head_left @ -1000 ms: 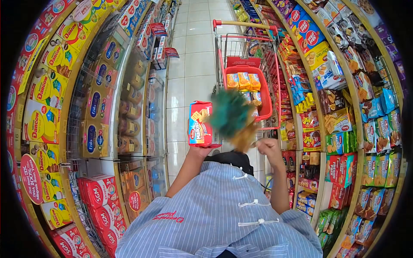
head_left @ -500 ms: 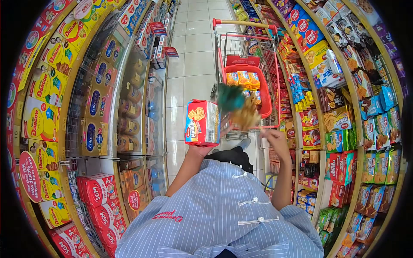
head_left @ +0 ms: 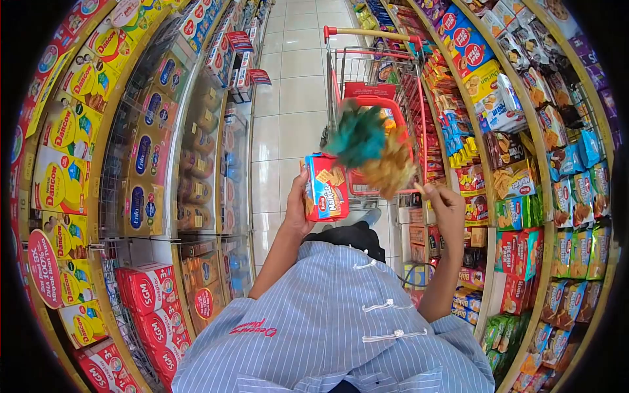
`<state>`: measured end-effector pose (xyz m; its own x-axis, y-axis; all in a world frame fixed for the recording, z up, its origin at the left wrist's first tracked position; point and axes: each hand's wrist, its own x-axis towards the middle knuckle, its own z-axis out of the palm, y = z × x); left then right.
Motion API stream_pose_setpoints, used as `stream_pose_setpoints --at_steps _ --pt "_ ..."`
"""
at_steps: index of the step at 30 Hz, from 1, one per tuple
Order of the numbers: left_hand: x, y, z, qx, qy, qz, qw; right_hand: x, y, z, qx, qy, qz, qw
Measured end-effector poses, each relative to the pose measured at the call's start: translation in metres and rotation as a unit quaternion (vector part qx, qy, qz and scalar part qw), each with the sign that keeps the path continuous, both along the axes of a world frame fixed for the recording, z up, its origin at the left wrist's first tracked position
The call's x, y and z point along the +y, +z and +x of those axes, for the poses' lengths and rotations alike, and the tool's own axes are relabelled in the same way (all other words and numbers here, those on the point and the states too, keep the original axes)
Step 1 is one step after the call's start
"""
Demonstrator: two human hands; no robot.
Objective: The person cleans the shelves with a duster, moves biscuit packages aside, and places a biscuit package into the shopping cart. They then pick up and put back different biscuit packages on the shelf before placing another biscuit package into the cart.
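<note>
The left hand (head_left: 296, 216) wraps its fingers around a biscuit pack (head_left: 325, 187). The right hand (head_left: 445, 202) pinches a blurred feather duster (head_left: 372, 152), which hides the cart's (head_left: 373, 65) red basket (head_left: 359, 105).

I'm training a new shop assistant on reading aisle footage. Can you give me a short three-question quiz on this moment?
1. True or false: the left hand holds a red biscuit pack.
2. What does the right hand hold: A) a feather duster, B) a bottle, C) a price gun?
3. What stands in the aisle ahead of the person?

Key
1. True.
2. A; its feathers are teal and brown, blurred.
3. A red shopping trolley with a red basket in it.
</note>
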<state>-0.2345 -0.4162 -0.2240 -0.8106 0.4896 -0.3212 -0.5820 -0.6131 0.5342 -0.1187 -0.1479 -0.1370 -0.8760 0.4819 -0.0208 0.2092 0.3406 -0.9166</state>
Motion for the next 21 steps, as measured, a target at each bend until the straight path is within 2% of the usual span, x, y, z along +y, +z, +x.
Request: stream_pose_setpoints --at_steps 1,2,3,4,6,7,8,10,11,12,13,14,15,16,18,19,21 --pt "-0.001 -0.004 0.002 -0.005 0.016 -0.011 1.000 0.000 -0.001 0.001 0.000 0.002 0.000 1.000" --pt "-0.003 -0.011 0.003 -0.010 0.031 -0.021 0.999 0.000 -0.002 0.003 -0.045 0.097 0.024 0.994" --pt "-0.011 -0.028 -0.002 -0.014 -0.036 0.079 0.996 0.001 -0.003 0.005 -0.088 0.191 0.047 0.977" --pt "-0.020 -0.044 -0.006 -0.018 -0.104 0.178 0.978 0.005 -0.013 0.004 -0.089 0.190 0.046 0.977" --pt "-0.005 0.006 0.005 0.028 0.029 -0.072 0.997 0.015 -0.037 0.000 -0.037 0.056 -0.008 0.998" --pt "-0.010 0.010 0.004 0.053 0.019 -0.057 0.997 0.017 -0.017 0.001 -0.092 0.012 0.039 0.995" --pt "-0.010 0.020 0.005 0.053 0.022 -0.057 0.997 0.017 -0.009 0.001 -0.091 0.016 0.040 0.995" --pt "-0.008 0.039 0.008 0.264 0.093 -0.228 0.932 0.014 -0.001 0.007 -0.022 -0.065 0.000 0.998" --pt "-0.007 0.040 0.008 0.321 0.128 -0.270 0.899 0.018 0.005 0.012 -0.035 -0.044 0.003 0.998" --pt "-0.009 0.039 0.005 0.321 0.127 -0.270 0.899 0.017 0.009 0.015 -0.036 -0.045 0.002 0.998" --pt "-0.013 0.038 0.002 0.426 0.128 -0.374 0.814 0.014 0.013 0.019 -0.016 0.007 0.016 1.000" --pt "-0.017 0.037 -0.001 0.520 0.126 -0.466 0.705 0.011 0.018 0.021 0.004 0.059 0.028 0.998" --pt "-0.018 0.047 -0.001 0.544 0.127 -0.495 0.666 0.008 0.024 0.021 0.028 0.112 0.052 0.992" --pt "-0.021 0.043 -0.003 0.545 0.125 -0.495 0.665 0.003 0.031 0.020 0.029 0.109 0.051 0.992" --pt "-0.024 0.038 -0.010 0.589 0.128 -0.509 0.614 -0.006 0.045 0.017 -0.096 0.092 0.053 0.990" --pt "-0.022 0.045 -0.006 0.598 0.150 -0.520 0.591 -0.008 0.049 0.011 -0.124 0.044 0.103 0.986" --pt "-0.023 0.045 -0.006 0.613 0.141 -0.524 0.574 -0.009 0.051 0.011 -0.098 0.024 0.132 0.986"
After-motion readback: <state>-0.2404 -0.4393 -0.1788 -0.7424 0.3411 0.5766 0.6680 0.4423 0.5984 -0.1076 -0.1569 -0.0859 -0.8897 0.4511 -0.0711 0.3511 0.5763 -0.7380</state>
